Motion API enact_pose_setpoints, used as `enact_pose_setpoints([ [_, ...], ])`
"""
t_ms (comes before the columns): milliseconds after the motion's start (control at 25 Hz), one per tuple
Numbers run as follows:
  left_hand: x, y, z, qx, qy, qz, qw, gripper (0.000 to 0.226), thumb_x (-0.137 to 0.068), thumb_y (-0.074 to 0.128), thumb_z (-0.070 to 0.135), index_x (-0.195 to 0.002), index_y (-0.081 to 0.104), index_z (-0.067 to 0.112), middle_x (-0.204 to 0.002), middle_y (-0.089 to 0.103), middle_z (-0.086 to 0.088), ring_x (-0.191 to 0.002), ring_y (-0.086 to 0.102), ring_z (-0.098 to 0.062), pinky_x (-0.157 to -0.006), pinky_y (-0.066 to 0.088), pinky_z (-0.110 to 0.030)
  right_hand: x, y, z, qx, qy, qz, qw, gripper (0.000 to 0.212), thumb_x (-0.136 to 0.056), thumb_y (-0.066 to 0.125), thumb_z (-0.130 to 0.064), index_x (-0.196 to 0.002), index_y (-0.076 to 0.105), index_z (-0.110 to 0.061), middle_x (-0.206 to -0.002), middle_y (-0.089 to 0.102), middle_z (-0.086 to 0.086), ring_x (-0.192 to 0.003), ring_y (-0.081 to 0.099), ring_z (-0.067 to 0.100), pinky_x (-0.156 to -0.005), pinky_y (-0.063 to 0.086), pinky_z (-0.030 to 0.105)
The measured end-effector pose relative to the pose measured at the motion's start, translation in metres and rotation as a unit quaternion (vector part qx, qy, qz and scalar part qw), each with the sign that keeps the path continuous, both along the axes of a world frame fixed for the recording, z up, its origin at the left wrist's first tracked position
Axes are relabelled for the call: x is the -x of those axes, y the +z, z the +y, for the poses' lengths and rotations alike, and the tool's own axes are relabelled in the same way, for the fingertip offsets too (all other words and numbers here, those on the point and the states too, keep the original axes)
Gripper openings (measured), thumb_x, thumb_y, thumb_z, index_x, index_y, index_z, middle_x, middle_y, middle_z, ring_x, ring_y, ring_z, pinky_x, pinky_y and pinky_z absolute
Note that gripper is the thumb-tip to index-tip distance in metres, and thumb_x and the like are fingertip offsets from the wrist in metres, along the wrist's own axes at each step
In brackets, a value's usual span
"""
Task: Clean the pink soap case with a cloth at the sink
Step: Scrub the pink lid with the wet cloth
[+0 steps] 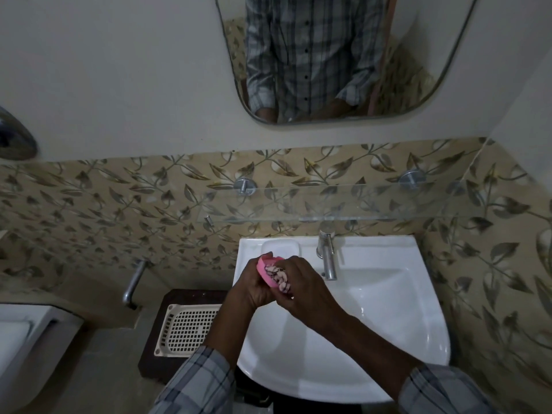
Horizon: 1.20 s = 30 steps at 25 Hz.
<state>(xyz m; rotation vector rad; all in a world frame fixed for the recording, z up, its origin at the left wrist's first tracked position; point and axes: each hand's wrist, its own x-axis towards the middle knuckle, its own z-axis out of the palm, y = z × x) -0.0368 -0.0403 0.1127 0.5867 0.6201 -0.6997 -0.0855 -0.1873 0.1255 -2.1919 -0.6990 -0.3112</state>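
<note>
Hands working a cloth into a pink soap case over the left rim of a white sink.

Left hand (252, 286), just left of frame centre, is closed around the pink soap case (264, 271), holding it tilted with its hollow side facing right; the right hand (301, 289) grips a bunched pale cloth (279, 277) with dark markings and presses it into that hollow. Both sit above the sink (388, 324), whose basin fills the lower centre-right of the frame, with a chrome tap (328, 258) just right of the hands and a moulded soap recess (280, 248) in the rim just above them. A glass shelf (343, 201) spans the leaf-patterned tiles higher up, under a mirror (343, 55) at top centre. A cream perforated tray (188, 330) on a dark stand lies lower left of the hands.
</note>
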Motion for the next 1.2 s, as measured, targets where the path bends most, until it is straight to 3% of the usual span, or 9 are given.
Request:
enact_pose_setpoints([
  [160, -0.004, 0.007, 0.015, 0.005, -0.044, -0.015, 0.999, 0.049, -0.081, 0.066, 0.032, -0.107, 0.063, -0.009, -0.098, 0.068, -0.029, -0.090, 0.067, -0.040, -0.079, 0.058, -0.053, 0.007, -0.012, -0.007, 0.052, 0.076, -0.047, 0.995, 0.043, -0.087, 0.050, -0.008, -0.130, 0.054, -0.007, -0.121, 0.062, 0.013, -0.113, 0.057, 0.028, -0.105, 0.043, 0.039],
  [280, -0.006, 0.006, 0.016, 0.003, -0.096, -0.010, 0.995, 0.057, -0.088, 0.059, 0.043, -0.107, 0.071, -0.010, -0.107, 0.069, -0.029, -0.093, 0.069, -0.042, -0.083, 0.055, -0.058, -0.010, -0.010, -0.020, 0.058, 0.066, -0.048, 0.995, 0.041, -0.079, 0.065, 0.009, -0.119, 0.065, 0.001, -0.112, 0.068, 0.017, -0.104, 0.064, 0.033, -0.098, 0.050, 0.046],
  [360, -0.006, 0.006, 0.013, 0.010, -0.095, -0.028, 0.995, 0.060, -0.092, 0.055, 0.046, -0.107, 0.072, -0.010, -0.111, 0.069, -0.030, -0.094, 0.071, -0.044, -0.085, 0.053, -0.062, -0.017, -0.003, -0.022, 0.024, 0.051, -0.002, 0.998, 0.047, -0.073, 0.062, 0.016, -0.117, 0.066, 0.001, -0.111, 0.068, 0.018, -0.103, 0.062, 0.029, -0.092, 0.053, 0.043],
  [560, -0.006, 0.014, 0.008, -0.006, -0.033, -0.048, 0.998, 0.040, -0.082, 0.062, 0.036, -0.104, 0.073, 0.004, -0.105, 0.070, -0.020, -0.095, 0.065, -0.033, -0.096, 0.048, -0.045, -0.009, 0.004, -0.012, -0.051, -0.001, 0.037, 0.998, 0.057, -0.070, 0.059, 0.017, -0.122, 0.061, -0.008, -0.130, 0.048, 0.013, -0.111, 0.058, 0.024, -0.086, 0.056, 0.028],
  [760, -0.004, 0.022, 0.001, -0.103, -0.099, -0.019, 0.990, 0.046, -0.084, 0.061, 0.043, -0.109, 0.065, 0.005, -0.099, 0.066, -0.019, -0.093, 0.057, -0.031, -0.097, 0.041, -0.043, -0.007, -0.009, -0.021, -0.004, 0.004, -0.041, 0.999, 0.052, -0.066, 0.068, 0.015, -0.113, 0.071, -0.008, -0.111, 0.066, 0.011, -0.100, 0.060, 0.032, -0.081, 0.054, 0.045],
  [880, -0.005, 0.024, -0.004, -0.109, -0.083, -0.019, 0.990, 0.047, -0.084, 0.062, 0.040, -0.112, 0.063, 0.003, -0.097, 0.068, -0.020, -0.092, 0.060, -0.031, -0.095, 0.045, -0.043, -0.005, -0.015, -0.015, -0.017, -0.027, -0.024, 0.999, 0.060, -0.066, 0.064, 0.012, -0.120, 0.068, -0.015, -0.113, 0.068, 0.002, -0.101, 0.057, 0.024, -0.082, 0.052, 0.042],
  [960, -0.006, 0.025, -0.006, -0.105, -0.071, -0.023, 0.992, 0.046, -0.078, 0.063, 0.036, -0.105, 0.065, -0.002, -0.091, 0.070, -0.020, -0.083, 0.066, -0.032, -0.082, 0.054, -0.039, 0.000, -0.023, -0.021, -0.006, 0.044, -0.054, 0.998, 0.054, -0.073, 0.065, 0.006, -0.123, 0.066, -0.015, -0.119, 0.067, 0.002, -0.108, 0.057, 0.023, -0.090, 0.049, 0.038],
  [1080, 0.002, 0.027, -0.005, -0.061, -0.081, -0.029, 0.994, 0.043, -0.080, 0.059, 0.031, -0.099, 0.073, -0.005, -0.097, 0.071, -0.024, -0.081, 0.069, -0.036, -0.076, 0.059, -0.042, -0.028, -0.024, -0.059, 0.085, 0.153, -0.158, 0.972, 0.023, -0.086, 0.067, 0.000, -0.107, 0.074, -0.006, -0.113, 0.071, 0.013, -0.106, 0.063, 0.034, -0.099, 0.046, 0.046],
  [1200, 0.003, 0.026, -0.009, -0.052, -0.067, -0.032, 0.996, 0.039, -0.081, 0.058, 0.029, -0.103, 0.070, -0.001, -0.101, 0.069, -0.024, -0.088, 0.061, -0.038, -0.077, 0.057, -0.046, -0.063, -0.009, -0.083, 0.144, 0.113, -0.170, 0.968, 0.018, -0.080, 0.070, 0.009, -0.094, 0.075, -0.001, -0.103, 0.073, 0.017, -0.101, 0.067, 0.036, -0.092, 0.049, 0.051],
])
